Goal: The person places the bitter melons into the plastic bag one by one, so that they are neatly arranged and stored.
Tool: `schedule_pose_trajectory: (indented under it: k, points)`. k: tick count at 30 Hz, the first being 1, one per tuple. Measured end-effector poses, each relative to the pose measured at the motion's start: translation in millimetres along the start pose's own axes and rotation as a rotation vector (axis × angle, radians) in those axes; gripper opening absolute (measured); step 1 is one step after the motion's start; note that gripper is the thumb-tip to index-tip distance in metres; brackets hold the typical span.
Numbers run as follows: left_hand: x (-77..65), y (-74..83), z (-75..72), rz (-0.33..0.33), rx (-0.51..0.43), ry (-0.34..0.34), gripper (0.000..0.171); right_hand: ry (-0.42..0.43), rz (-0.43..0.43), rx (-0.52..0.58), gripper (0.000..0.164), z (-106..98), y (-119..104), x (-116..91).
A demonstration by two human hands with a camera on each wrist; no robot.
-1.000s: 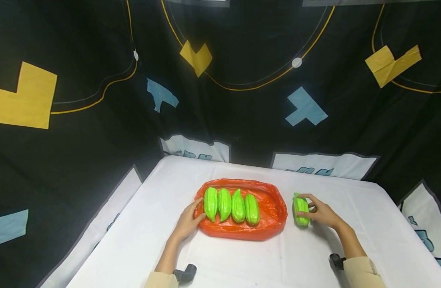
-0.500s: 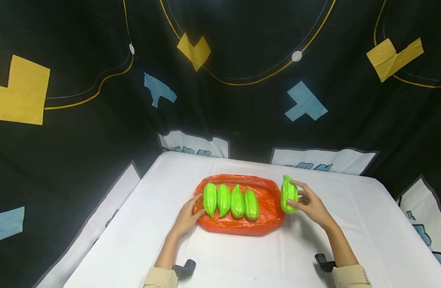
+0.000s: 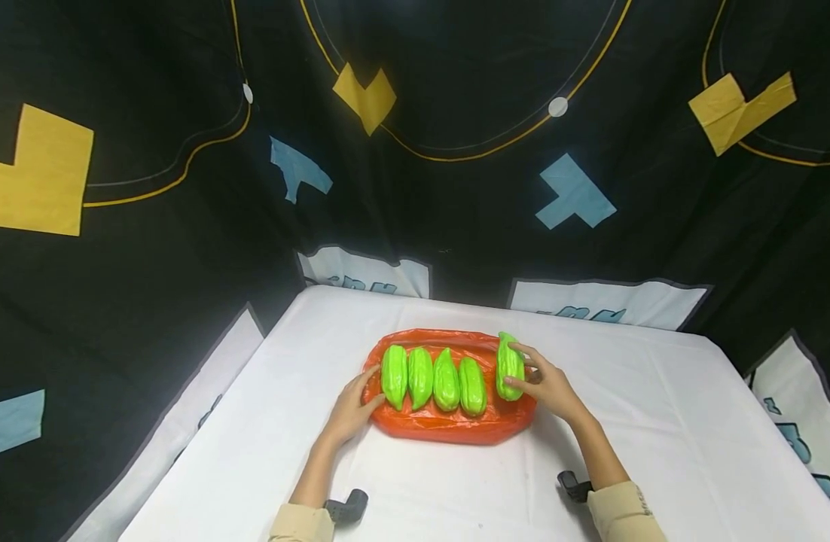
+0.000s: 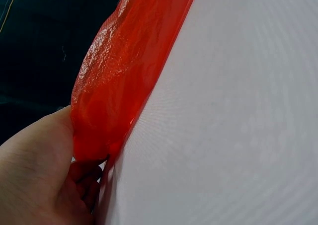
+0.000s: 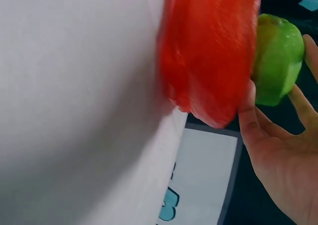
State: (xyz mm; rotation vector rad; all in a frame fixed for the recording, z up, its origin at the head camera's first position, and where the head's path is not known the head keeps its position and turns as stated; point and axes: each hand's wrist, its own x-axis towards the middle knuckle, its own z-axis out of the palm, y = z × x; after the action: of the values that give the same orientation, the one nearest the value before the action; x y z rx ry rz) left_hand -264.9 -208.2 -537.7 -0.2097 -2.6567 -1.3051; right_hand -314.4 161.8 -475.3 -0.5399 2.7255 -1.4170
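Observation:
A shallow tray covered in red plastic stands on the table, with a row of green ridged star fruit lying side by side from its left end to the middle. My left hand holds the tray's left end, its thumb and fingers set around the rim; in the left wrist view some fingers are hidden by the red plastic. Over the tray's right end, my right hand grips one more star fruit between thumb and fingers. That fruit shows behind the red rim in the right wrist view.
A white cloth covers the table. Behind it hangs a black curtain with yellow and blue patches. A dark wrist camera is strapped at the left forearm, another camera at the right.
My right hand has lifted the star fruit from the table right of the tray and carried it left, over the tray's right end. The left hand stays at the tray's left end.

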Motion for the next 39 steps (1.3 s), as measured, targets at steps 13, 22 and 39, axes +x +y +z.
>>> schedule_pose_trajectory:
  k: [13,22,39]
  points:
    - [0.0,0.7,0.3,0.002,0.01,-0.003,0.056,-0.04,0.009,-0.079,0.054,18,10,-1]
    - [-1.9,3.5,-0.2,0.002,-0.006,-0.005,0.056,-0.023,0.023,-0.111,0.052,23,7,-5]
    - [1.0,1.8,2.0,0.018,0.003,-0.006,0.055,0.011,0.068,-0.182,0.057,33,8,-4]
